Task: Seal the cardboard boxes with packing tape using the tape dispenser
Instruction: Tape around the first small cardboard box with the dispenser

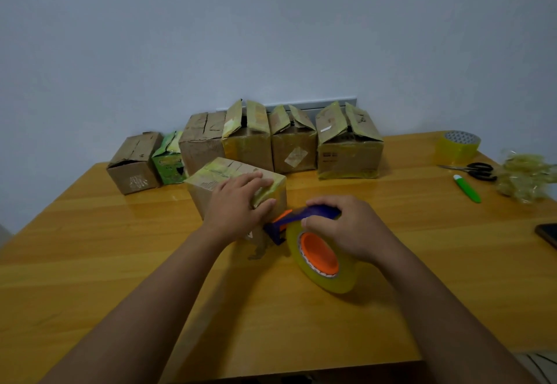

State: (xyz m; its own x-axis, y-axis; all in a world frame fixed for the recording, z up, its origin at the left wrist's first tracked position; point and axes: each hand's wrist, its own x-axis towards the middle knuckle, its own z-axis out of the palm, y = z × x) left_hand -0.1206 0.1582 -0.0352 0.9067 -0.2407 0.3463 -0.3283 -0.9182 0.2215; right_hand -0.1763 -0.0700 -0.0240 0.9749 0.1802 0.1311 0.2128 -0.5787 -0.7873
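Observation:
A small cardboard box (211,183) with yellowish tape over its closed top stands at the middle of the wooden table (120,251). My left hand (236,202) lies flat on its top near corner, thumb down the near side. My right hand (340,227) grips a blue and orange tape dispenser (313,248) carrying a roll of clear yellowish tape. The dispenser's front end touches the box's near right side, low down.
Several more cardboard boxes (295,142) line the wall behind, some with flaps up, plus a green box (167,159). At the right lie a spare tape roll (458,146), scissors (476,170), a green cutter (466,188), crumpled tape (524,177) and a phone (547,234).

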